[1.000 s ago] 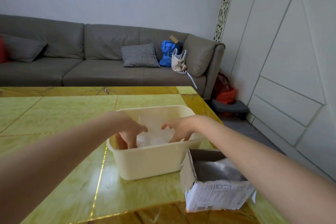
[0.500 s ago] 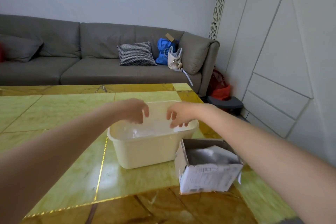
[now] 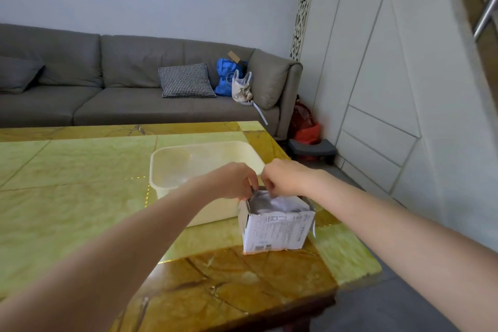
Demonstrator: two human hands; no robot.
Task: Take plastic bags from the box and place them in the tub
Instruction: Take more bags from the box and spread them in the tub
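Observation:
A small cardboard box (image 3: pixel 275 232) with a printed white label stands near the table's right edge, its top open. Crumpled plastic bags (image 3: pixel 272 201) fill it. A cream plastic tub (image 3: pixel 172 170) sits just behind and left of the box. My left hand (image 3: pixel 233 180) and my right hand (image 3: pixel 285 179) are side by side over the box's far rim, with curled fingertips reaching down into the bags. Whether the fingers pinch the plastic is hidden by the hands themselves. What lies at the tub's bottom is not visible from here.
The table (image 3: pixel 67 210) is glossy green and amber stone; its right edge runs close to the box. A grey sofa (image 3: pixel 121 83) with a checked cushion and bags stands behind. A white panelled wall and a low grey stool (image 3: pixel 314 148) are at the right.
Both hands rose out of the tub and came back toward me, down onto the open top of the box. The camera tilted, so tub and box now sit lower in view.

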